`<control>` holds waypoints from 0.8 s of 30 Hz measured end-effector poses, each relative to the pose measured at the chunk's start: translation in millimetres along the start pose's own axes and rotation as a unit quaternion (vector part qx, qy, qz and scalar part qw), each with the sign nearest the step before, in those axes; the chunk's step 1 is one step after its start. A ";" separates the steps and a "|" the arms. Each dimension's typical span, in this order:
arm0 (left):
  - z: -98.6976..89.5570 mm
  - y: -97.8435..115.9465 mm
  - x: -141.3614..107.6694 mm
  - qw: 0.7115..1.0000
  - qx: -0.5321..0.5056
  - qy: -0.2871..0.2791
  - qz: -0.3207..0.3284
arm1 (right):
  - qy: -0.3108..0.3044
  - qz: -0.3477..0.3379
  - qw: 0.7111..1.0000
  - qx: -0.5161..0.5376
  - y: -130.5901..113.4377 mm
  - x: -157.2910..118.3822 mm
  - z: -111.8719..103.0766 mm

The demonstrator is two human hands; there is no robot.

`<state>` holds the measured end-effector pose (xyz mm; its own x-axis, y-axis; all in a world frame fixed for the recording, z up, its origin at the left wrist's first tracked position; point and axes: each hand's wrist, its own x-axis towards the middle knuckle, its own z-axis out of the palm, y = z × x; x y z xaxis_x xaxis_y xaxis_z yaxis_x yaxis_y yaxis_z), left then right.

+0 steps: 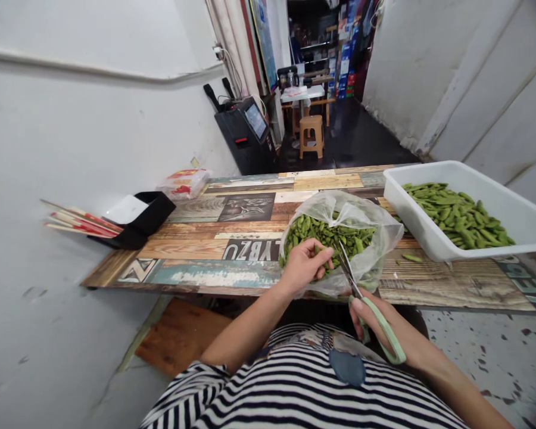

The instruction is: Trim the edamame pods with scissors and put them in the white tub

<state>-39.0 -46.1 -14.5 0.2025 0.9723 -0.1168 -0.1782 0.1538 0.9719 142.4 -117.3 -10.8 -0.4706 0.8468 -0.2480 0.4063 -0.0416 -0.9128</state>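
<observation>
Two bare hands are at the near side of the clear plastic bag (388,238): the left hand (306,263) has thumb and fingertips drawn into a narrow pinch, though whether anything sits between them I cannot tell, while the right hand (375,317) grips green-handled scissors (354,288) just off the bag's near edge. The scissors' long axis runs forward and slightly left from that hand, blades parted, tips over the green pods (307,230) in the bag and just right of the left fingertips, the left hand being nearer the pods. Right of the bag, a loose pod (411,258) lies on the table (183,247) near a white tray (422,232) of more pods; well left stands a black holder (148,225)
</observation>
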 end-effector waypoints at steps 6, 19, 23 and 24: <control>14.2 -13.7 -6.1 0.995 0.079 0.044 0.031 | 0.015 0.000 1.000 -0.007 1.4 4.1 1.4; -39.9 20.7 6.7 0.981 -0.160 0.093 -0.062 | 0.024 0.066 0.986 0.150 7.3 7.1 7.5; -67.3 21.5 10.6 0.979 -0.139 0.115 -0.092 | 0.016 0.074 0.987 0.144 4.3 8.1 6.4; -69.5 19.4 10.4 0.985 -0.090 0.119 -0.082 | 0.015 0.073 0.987 0.144 3.9 8.5 6.6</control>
<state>-107.3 -20.8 -11.0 0.0161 0.9421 -0.3351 -0.3339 0.3209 0.8863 134.8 -113.8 -18.6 -0.3980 0.8362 -0.3773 0.2270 -0.3087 -0.9237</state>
